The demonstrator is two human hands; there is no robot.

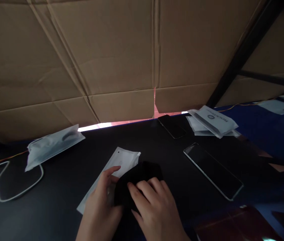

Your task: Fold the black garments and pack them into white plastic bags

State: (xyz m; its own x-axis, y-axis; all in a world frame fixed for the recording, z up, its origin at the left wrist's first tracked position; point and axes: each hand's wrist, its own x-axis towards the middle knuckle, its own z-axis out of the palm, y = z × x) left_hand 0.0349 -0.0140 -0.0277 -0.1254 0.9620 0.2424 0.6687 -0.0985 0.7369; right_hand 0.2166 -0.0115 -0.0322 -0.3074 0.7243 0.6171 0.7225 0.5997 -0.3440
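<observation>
A dark, soft-looking black item [138, 182], perhaps cloth or a pouch, is between my two hands above the black table mat. My left hand [104, 197] grips its left edge, with the index finger raised and bent over a white plastic zip pouch [124, 159]. That pouch lies flat, partly hidden under my left hand and the black item. My right hand [154, 204] presses on the item from the right, its fingers curled over the top. The thumb sides of both hands are near each other at the item's lower edge.
Right of my hands lies a smartphone [213, 170] with a clear edge; a second dark phone [172, 126] lies further back. White printed pouches [213, 120] are stacked at the back right. A filled pouch [54, 145] and a white cable [18, 197] lie left. Cardboard [101, 50] walls the back.
</observation>
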